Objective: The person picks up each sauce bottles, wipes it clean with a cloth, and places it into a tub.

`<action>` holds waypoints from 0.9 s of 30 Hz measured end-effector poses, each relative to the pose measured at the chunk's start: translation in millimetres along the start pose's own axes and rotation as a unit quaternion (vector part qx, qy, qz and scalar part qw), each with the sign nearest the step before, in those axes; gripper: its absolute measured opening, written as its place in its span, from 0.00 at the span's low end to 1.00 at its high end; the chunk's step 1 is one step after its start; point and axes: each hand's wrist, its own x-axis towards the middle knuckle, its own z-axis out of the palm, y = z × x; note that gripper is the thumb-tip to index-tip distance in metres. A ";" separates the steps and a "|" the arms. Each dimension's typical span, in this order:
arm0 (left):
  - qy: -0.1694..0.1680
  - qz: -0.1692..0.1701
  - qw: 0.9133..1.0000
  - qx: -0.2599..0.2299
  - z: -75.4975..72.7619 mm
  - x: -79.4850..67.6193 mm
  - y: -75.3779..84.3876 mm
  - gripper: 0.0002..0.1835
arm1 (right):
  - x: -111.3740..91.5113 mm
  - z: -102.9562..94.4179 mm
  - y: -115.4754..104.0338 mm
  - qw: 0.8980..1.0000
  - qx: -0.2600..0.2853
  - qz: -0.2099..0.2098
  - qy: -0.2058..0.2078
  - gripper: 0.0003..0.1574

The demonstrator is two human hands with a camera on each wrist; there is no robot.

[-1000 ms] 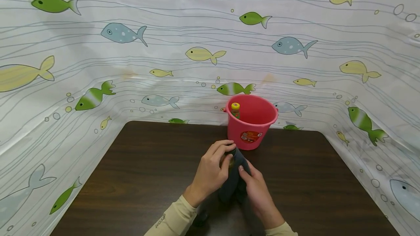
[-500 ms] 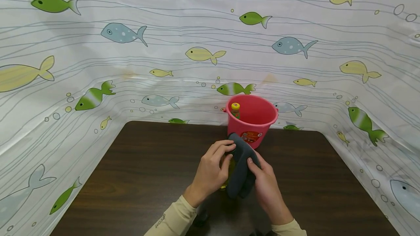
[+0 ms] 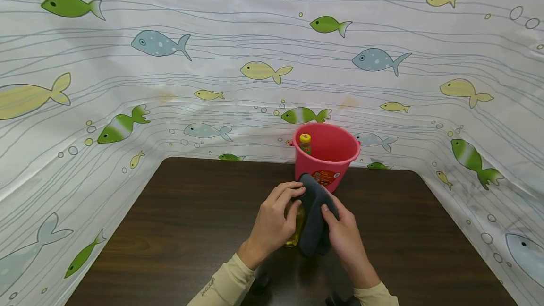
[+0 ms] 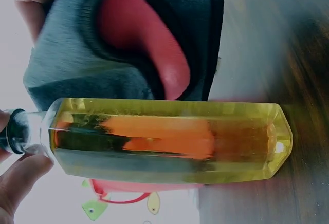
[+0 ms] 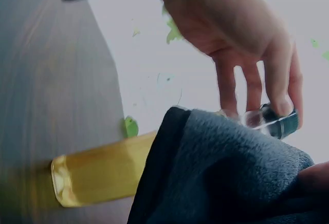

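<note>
A clear glass bottle of yellow liquid (image 4: 175,142) stands upright over the dark table. My left hand (image 3: 275,214) pinches it at the neck, by the dark cap (image 5: 282,126). On the bottle's right, my right hand (image 3: 345,237) grips a folded dark grey cloth (image 3: 313,221), thumb on the near side. The cloth bends in a curve alongside the glass and covers part of the bottle in the head and right wrist views. Most of the right hand's fingers are hidden behind the cloth.
A pink bucket (image 3: 301,166) stands at the back of the brown table (image 3: 191,216), just beyond the hands. Inside it is a small bottle with a yellow cap (image 3: 305,141). A white sheet printed with fish (image 3: 212,46) surrounds the table at the back and sides.
My right hand has moved the cloth to the right and slightly up, exposing more of the bottle, with only slight motion in the last half second. My left hand has stayed at the neck.
</note>
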 end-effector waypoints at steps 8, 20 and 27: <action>0.001 0.000 1.000 -0.004 0.3 -0.6 0.3 0.15 | 9.7 6.2 6.5 0.997 -0.070 -0.027 0.010 0.32; 0.005 0.006 1.000 -0.005 -0.3 0.0 0.6 0.15 | 11.6 24.0 7.0 0.994 -0.090 -0.061 0.004 0.32; 0.003 0.001 1.000 -0.007 -1.2 0.4 0.2 0.15 | 8.9 27.3 4.0 0.997 -0.064 -0.046 0.001 0.31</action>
